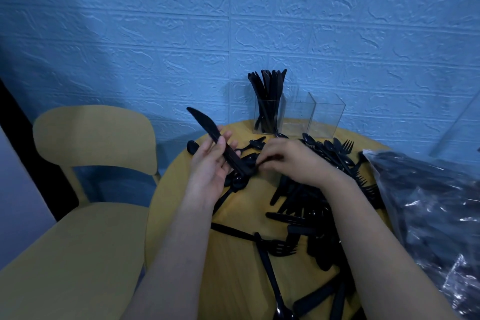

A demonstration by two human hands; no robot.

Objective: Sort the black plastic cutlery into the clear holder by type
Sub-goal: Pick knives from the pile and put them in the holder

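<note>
Yellow table [181, 215], left hand [210, 161] grip curled round knife [207, 132], right hand [291, 158] pinching its handle end.

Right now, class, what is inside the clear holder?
The clear holder has black knives upright in its left compartment; the other two look empty. Their lower ends blur together.

I see black cutlery [298, 205] on my yellow table [246, 210], a clear holder [298, 117], a yellow chair [91, 132], a blue brick-patterned wall [233, 21].

two bare forearms, left hand [207, 161] and right hand [291, 161] ungloved
</note>
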